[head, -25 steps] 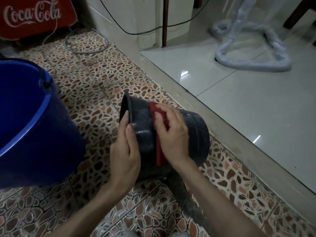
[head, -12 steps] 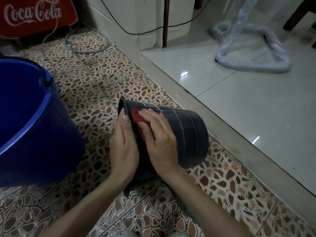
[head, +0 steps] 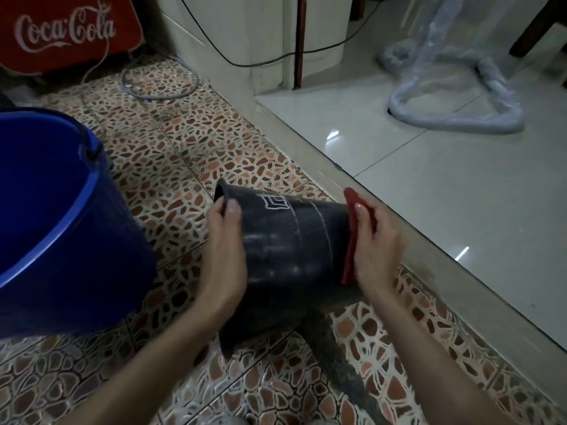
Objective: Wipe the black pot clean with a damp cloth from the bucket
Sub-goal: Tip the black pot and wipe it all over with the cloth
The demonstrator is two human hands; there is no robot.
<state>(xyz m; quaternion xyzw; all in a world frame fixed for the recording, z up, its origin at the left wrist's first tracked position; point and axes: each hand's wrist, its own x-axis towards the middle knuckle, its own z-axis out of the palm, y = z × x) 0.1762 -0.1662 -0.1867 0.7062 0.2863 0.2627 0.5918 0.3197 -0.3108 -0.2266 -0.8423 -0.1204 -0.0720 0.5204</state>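
Observation:
The black pot [head: 288, 250] lies on its side on the patterned floor tiles, its open rim pointing left and its base to the right. My left hand [head: 225, 256] grips the rim end, thumb over the lip. My right hand [head: 376, 243] presses a red cloth [head: 349, 237] flat against the pot's base end. The pot's side looks wet and shiny. A blue bucket [head: 92, 210] stands just left of the pot; its inside is too dark to make out.
A raised stone step [head: 429, 250] runs diagonally right of the pot, with glossy pale tiles beyond. A wrapped hose coil [head: 454, 118] lies on those tiles. A red Coca-Cola cooler [head: 67, 29] and loose cables [head: 159, 84] sit at the back left.
My right hand slid the red cloth along the pot's side from the rim end to the base. The pot turned, so a white logo now faces up.

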